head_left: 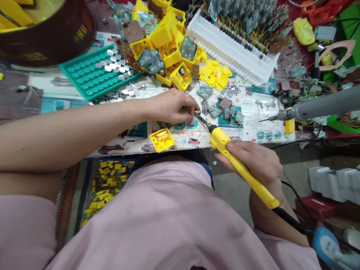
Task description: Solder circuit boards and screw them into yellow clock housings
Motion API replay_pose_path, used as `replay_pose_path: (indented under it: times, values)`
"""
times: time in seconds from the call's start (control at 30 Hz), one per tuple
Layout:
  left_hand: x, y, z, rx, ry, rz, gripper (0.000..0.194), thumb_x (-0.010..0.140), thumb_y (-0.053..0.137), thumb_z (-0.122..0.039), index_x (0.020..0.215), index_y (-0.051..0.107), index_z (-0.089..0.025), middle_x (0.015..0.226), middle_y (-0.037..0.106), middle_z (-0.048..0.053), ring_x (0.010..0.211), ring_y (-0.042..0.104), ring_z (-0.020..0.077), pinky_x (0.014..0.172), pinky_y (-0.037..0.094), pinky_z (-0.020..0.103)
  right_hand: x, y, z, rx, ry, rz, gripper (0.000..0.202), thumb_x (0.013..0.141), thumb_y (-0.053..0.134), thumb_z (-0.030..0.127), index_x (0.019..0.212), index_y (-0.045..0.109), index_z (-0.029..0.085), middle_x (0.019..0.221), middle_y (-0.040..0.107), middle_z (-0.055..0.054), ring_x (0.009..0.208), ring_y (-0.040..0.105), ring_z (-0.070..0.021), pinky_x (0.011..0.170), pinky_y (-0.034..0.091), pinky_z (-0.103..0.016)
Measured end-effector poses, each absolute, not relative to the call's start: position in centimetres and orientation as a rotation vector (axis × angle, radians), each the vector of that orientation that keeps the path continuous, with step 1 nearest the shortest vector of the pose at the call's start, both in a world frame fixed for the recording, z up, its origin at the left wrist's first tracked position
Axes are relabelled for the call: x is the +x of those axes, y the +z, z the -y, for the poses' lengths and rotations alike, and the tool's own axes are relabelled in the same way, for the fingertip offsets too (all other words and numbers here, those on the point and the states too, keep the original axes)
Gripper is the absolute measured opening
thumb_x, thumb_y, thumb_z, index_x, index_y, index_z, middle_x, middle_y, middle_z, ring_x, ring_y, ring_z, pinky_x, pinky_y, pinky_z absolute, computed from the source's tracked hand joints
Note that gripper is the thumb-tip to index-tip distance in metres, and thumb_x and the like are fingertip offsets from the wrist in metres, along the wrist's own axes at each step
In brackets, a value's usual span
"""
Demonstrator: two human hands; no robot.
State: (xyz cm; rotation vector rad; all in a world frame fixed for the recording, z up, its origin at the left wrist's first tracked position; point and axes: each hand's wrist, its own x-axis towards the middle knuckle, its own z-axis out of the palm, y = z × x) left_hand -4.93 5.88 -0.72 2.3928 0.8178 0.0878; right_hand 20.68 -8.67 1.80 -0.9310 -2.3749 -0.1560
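Remotely, my left hand (173, 105) pinched a silvery, rounded metal part (197, 112), presumably steadying it for the yellow plastic-handled soldering iron (239, 164) my right hand (256, 159) grasped at four o'clock

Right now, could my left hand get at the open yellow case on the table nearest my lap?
Probably yes: the yellow case lies near the left hand, with nothing covering it. That hand pinches a small metallic part, though, so may need freeing first.

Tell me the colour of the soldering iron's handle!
The soldering iron's handle is yellow, best seen in the head view.
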Motion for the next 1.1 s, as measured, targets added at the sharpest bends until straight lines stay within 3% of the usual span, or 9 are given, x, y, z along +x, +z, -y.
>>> replay_pose_path:
  times: [0.3, 0.63, 0.73, 0.93, 1.1]
  values:
    - [-4.8, -0.5, -5.8, 2.338, 0.095, -0.859, 0.026, 0.082, 0.054, -0.033, 0.095, 0.072, -0.018, 0.115, 0.073, 0.001, 0.1, 0.066, 0.0151, 0.09, 0.046, 0.024, 19.8, 4.0, 7.6, -0.897, -0.27, 2.58, 0.026, 0.084, 0.075, 0.021, 0.107, 0.063, 0.018, 0.088, 0.077, -0.004, 0.075, 0.072, -0.0139, 0.069, 0.06, -0.024]
    - [-4.6, -0.3, -5.6, 2.284, 0.091, -0.911, 0.023, 0.08, 0.058, -0.028, 0.097, 0.068, -0.017, 0.115, 0.071, 0.001, 0.105, 0.065, 0.0179, 0.092, 0.046, 0.025, 20.6, 2.9, 8.3, -0.945, -0.202, 2.409, 0.044, 0.079, 0.08, 0.021, 0.118, 0.061, 0.018, 0.091, 0.078, -0.002, 0.078, 0.074, -0.0147, 0.074, 0.062, -0.024]
    - [-4.6, -0.4, -5.6, 2.282, 0.087, -0.92, 0.023, 0.079, 0.057, -0.027, 0.096, 0.069, -0.017, 0.116, 0.071, 0.001, 0.105, 0.065, 0.0181, 0.093, 0.046, 0.026, 21.1, 2.6, 8.6, -0.979, -0.24, 2.387, 0.043, 0.078, 0.081, 0.021, 0.117, 0.061, 0.02, 0.089, 0.078, 0.0, 0.076, 0.074, -0.0141, 0.074, 0.061, -0.023]
    - [-4.6, -0.5, -5.5, 2.284, 0.091, -0.912, 0.03, 0.078, 0.054, -0.026, 0.1, 0.071, -0.017, 0.121, 0.069, 0.002, 0.107, 0.065, 0.0185, 0.096, 0.045, 0.028, 20.9, 2.5, 8.4, -0.892, -0.169, 2.414, 0.046, 0.075, 0.083, 0.017, 0.115, 0.062, 0.012, 0.091, 0.078, -0.004, 0.078, 0.073, -0.014, 0.076, 0.062, -0.024]
    - [-4.6, -0.7, -5.5, 2.294, 0.106, -0.932, 0.03, 0.079, 0.054, -0.029, 0.1, 0.07, -0.016, 0.114, 0.072, 0.001, 0.103, 0.065, 0.0158, 0.092, 0.046, 0.024, 20.5, 2.7, 8.3, -0.893, -0.16, 2.442, 0.041, 0.079, 0.079, 0.015, 0.116, 0.061, 0.014, 0.094, 0.078, -0.004, 0.081, 0.074, -0.0137, 0.076, 0.063, -0.024]
